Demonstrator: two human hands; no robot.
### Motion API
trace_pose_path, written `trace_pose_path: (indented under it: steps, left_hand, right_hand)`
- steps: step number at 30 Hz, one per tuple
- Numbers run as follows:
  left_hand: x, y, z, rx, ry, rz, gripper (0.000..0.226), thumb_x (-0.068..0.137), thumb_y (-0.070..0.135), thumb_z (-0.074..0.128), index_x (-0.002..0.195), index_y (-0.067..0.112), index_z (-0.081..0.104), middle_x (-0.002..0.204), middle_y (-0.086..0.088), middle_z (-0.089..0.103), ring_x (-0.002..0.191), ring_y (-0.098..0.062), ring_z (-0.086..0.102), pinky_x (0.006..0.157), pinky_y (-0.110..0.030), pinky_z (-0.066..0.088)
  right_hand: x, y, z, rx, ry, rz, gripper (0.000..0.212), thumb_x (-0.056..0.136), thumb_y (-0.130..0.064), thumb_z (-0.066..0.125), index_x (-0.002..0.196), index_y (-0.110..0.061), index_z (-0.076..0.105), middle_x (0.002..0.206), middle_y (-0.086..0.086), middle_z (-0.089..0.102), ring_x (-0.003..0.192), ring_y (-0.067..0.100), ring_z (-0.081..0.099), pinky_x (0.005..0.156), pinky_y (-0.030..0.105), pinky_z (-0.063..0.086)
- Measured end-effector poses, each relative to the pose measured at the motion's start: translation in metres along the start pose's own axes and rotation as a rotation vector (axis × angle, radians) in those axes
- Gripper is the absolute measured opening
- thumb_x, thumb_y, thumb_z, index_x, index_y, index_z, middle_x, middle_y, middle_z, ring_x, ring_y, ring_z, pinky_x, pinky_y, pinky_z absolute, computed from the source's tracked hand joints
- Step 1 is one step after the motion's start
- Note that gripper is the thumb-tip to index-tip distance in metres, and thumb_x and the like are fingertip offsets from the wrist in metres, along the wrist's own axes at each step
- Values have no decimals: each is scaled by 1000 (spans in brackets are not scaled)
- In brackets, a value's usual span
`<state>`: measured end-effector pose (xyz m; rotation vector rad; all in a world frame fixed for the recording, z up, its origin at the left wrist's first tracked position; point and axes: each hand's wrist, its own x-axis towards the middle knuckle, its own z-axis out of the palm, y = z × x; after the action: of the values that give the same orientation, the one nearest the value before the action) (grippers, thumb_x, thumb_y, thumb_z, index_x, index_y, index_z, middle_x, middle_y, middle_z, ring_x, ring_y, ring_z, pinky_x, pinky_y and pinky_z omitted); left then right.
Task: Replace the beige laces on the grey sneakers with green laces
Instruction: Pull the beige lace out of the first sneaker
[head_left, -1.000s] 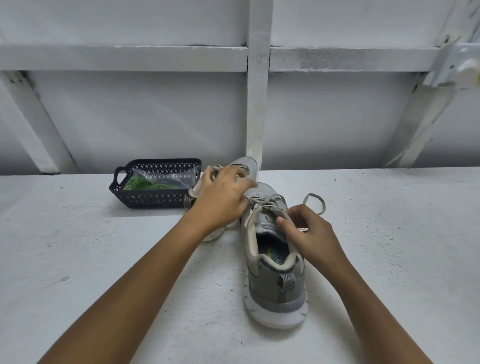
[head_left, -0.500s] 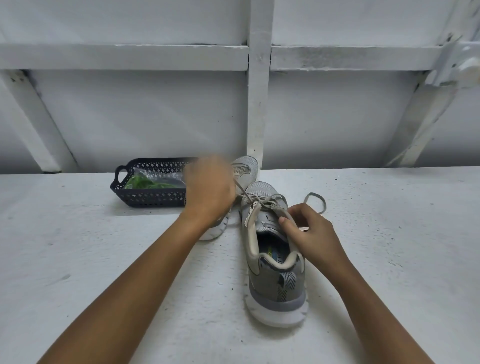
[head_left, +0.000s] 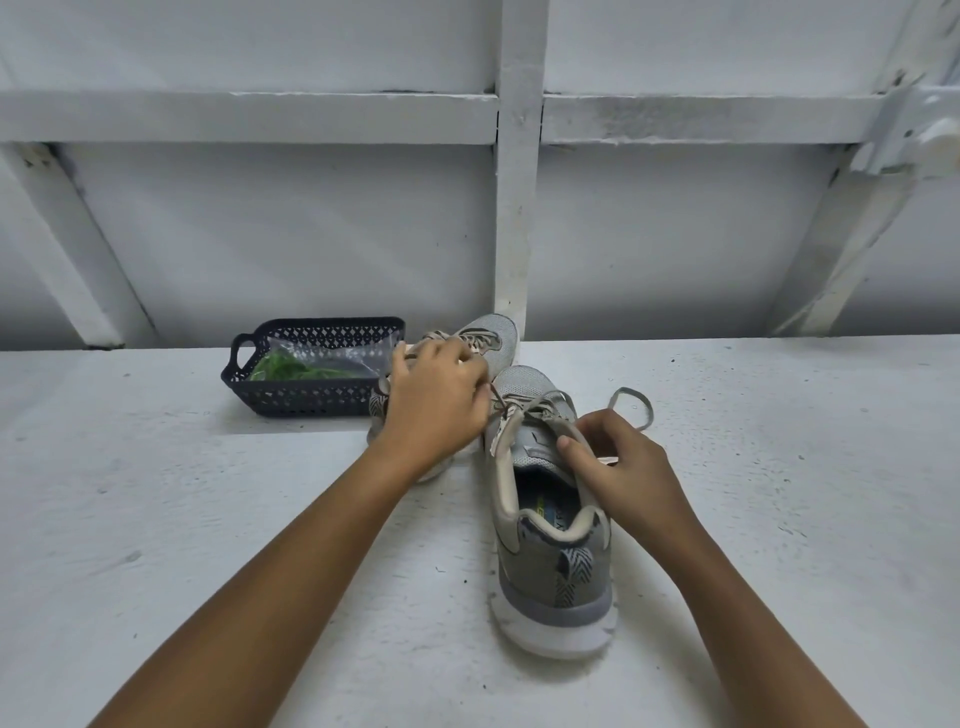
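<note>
Near sneaker (head_left: 550, 561) on bench (head_left: 156, 519): beige lace (head_left: 540, 406) loosened, not yet out. Left hand (head_left: 436, 400) pinches its strand; right hand (head_left: 628, 467) grips the collar. Far sneaker (head_left: 491, 338) laced beige. Green laces (head_left: 283, 368) bagged in basket (head_left: 311, 402), unused.

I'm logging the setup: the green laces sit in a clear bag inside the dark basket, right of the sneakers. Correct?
Wrong side. The head view shows the dark basket, holding the green laces in a clear bag, left of the sneakers, not right.
</note>
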<state>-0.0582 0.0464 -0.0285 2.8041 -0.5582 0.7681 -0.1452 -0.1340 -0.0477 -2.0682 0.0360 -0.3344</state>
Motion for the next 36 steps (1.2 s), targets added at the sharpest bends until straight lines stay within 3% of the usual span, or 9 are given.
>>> trace_pose_path:
  steps: [4,8,14,20,25,27,29,32,36]
  left_hand:
    - [5,-5,-8,-5,50,-169,26,89,27,48,106,14,63,115,-3,56,113,-24,46,106,-49,21]
    - [2,-1,-9,-9,-95,43,32,91,29,51,123,26,57,133,-1,43,132,-21,29,111,-59,6]
    - [1,7,-2,82,-234,169,26,95,40,45,108,27,64,135,6,43,134,-17,24,113,-58,5]
    - [3,4,-7,17,-64,2,24,92,24,42,108,13,57,117,-3,56,115,-23,47,112,-50,19]
    - [2,-8,-16,9,-2,18,51,76,44,27,75,12,67,96,-3,61,96,-24,55,102,-51,31]
    - [0,-8,-19,70,-54,51,48,82,46,33,82,14,68,104,-3,59,104,-23,52,106,-52,26]
    - [1,-6,-17,102,-136,95,36,90,45,42,102,18,62,118,-2,53,117,-22,45,111,-54,16]
    - [1,0,-9,128,-267,167,34,94,39,43,124,25,52,136,-1,40,132,-20,29,113,-57,6]
    - [2,10,-2,168,-317,185,31,97,33,41,120,19,57,138,-3,38,135,-19,23,112,-63,5]
  right_hand:
    - [0,0,0,2,-2,3,5,85,-26,64,84,-24,60,88,-6,65,87,5,59,72,20,45]
    - [0,-1,1,-4,0,5,5,86,-26,64,85,-22,61,88,-6,65,87,5,59,70,16,43]
    - [0,-1,0,-6,-2,6,6,86,-26,64,85,-21,61,87,-7,65,84,2,58,65,10,41]
    - [0,-1,0,-14,-8,7,6,86,-27,64,86,-22,61,88,-7,65,86,3,59,69,13,43]
    - [4,-8,-6,-34,-39,44,34,92,-45,50,83,-15,63,82,-4,66,80,8,60,71,22,44]
    - [16,-9,-9,-72,-54,56,37,96,-41,44,85,-11,63,81,0,66,79,14,61,74,32,50]
    - [32,-7,-11,-147,-40,27,22,97,-28,48,92,-12,64,84,2,66,80,21,64,78,41,53]
    - [58,-3,-6,-316,-73,-23,25,95,-12,49,114,-15,64,98,10,64,78,26,64,77,28,47]
    - [79,10,6,-459,-154,28,32,94,-26,54,126,-25,59,120,11,50,94,22,55,68,18,26]
